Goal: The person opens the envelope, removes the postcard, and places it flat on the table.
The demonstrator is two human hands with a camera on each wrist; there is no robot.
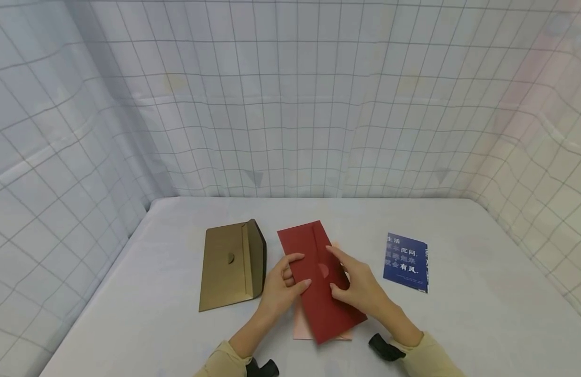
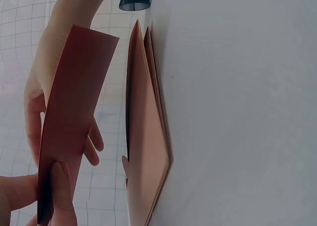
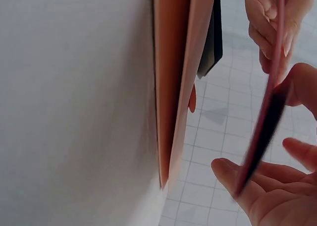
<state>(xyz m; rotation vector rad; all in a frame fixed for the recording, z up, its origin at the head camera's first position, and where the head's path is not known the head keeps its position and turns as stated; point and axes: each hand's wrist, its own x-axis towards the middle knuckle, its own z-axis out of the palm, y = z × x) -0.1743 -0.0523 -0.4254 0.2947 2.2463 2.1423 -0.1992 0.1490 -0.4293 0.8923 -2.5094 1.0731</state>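
Note:
A long red envelope (image 1: 320, 314) is held slanted above a pale pink envelope (image 1: 300, 325) in the head view. My left hand (image 1: 277, 289) pinches its left edge, thumb on the front face. On the opposite edge my right hand (image 1: 361, 280) grips it, with thumb and forefinger spread on the front beside a round closure tab (image 1: 324, 270). The left wrist view shows the red envelope (image 2: 77, 97) nearly edge-on, apart from the pink envelope (image 2: 148, 151) on the table. In the right wrist view, the right fingers (image 3: 277, 172) lie behind the red envelope.
Left of my hands lies a gold envelope (image 1: 221, 262) with its dark-lined flap (image 1: 257, 256) raised. A blue card (image 1: 405, 262) with white printed characters lies to the right on the white table (image 1: 469, 314). Grid-patterned white curtains (image 1: 295, 104) surround the back and sides.

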